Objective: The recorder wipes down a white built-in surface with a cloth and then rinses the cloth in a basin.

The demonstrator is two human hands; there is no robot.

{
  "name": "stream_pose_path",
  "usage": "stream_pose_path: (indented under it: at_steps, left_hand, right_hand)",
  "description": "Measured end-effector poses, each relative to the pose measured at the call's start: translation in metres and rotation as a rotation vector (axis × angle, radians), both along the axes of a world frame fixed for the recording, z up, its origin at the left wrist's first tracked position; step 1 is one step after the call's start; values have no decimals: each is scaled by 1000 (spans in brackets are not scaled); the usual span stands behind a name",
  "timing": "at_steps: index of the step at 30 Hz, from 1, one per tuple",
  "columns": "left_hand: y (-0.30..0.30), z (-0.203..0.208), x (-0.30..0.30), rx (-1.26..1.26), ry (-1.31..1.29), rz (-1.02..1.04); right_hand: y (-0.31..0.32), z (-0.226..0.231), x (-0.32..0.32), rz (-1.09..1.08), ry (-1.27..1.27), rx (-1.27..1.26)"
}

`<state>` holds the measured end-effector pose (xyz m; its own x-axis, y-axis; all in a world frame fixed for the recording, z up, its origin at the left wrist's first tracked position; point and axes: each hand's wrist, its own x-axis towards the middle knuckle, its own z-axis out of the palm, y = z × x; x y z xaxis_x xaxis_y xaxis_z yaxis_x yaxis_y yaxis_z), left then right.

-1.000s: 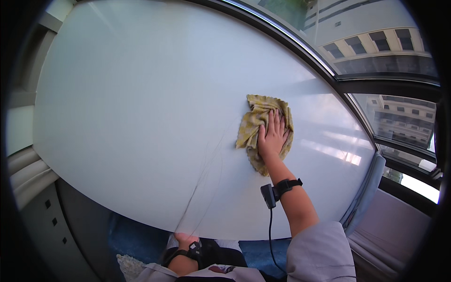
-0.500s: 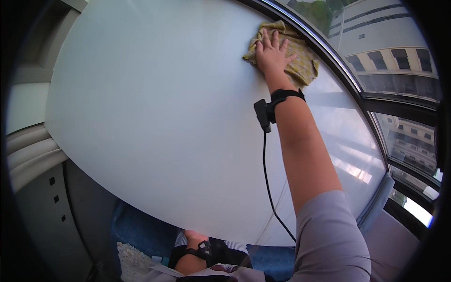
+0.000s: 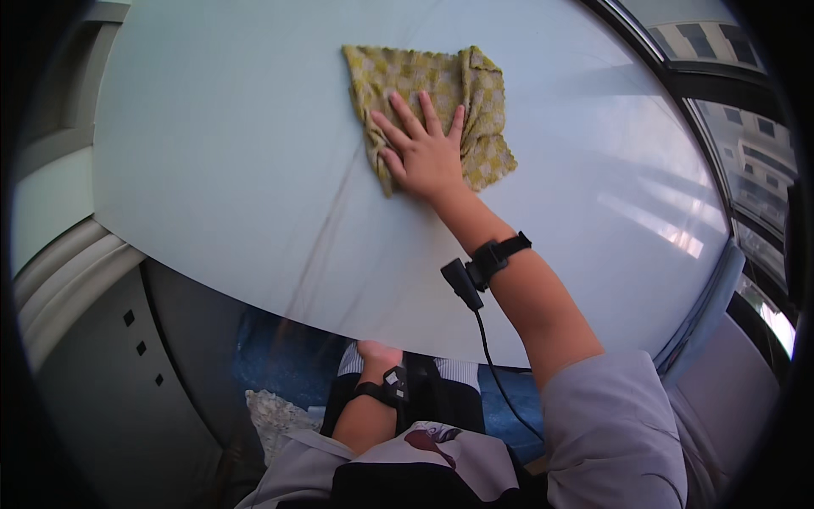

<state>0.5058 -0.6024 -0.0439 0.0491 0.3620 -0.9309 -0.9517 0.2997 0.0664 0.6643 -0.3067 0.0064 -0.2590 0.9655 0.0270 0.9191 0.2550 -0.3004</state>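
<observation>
My right hand (image 3: 426,159) lies flat with fingers spread on a yellow-and-grey checked cloth (image 3: 437,72), pressing it onto a broad white surface (image 3: 212,161). The cloth is mostly spread out, with folds along its right side and creases beside the thumb. A black strap with a small device (image 3: 489,265) sits round my right wrist, and a black cable runs down from it. Down by my lap, my left hand (image 3: 378,354) is at the near edge of the white surface. Its fingers are hidden, so I cannot see whether they are closed.
Dark-framed windows (image 3: 691,85) border the surface on the right. A pale curved moulding (image 3: 76,271) and a grey panel with small dark squares (image 3: 102,356) stand at the left. Blue seating (image 3: 284,360) and a whitish crumpled item (image 3: 275,420) lie below the near edge.
My right hand has drawn the cloth from beside the window frame toward me and to the left. The cloth is now spread wider. My left hand stays low by my lap.
</observation>
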Motion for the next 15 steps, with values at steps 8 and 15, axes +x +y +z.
stream_pose_path:
  at_steps: [8, 15]
  left_hand:
    - [0, 15, 1, 74, -93, -144]
    - [-23, 13, -12, 75, -158, -110]
  right_hand:
    - [-275, -5, 47, 324, 228, -314]
    - [-185, -12, 144, 472, 194, -222]
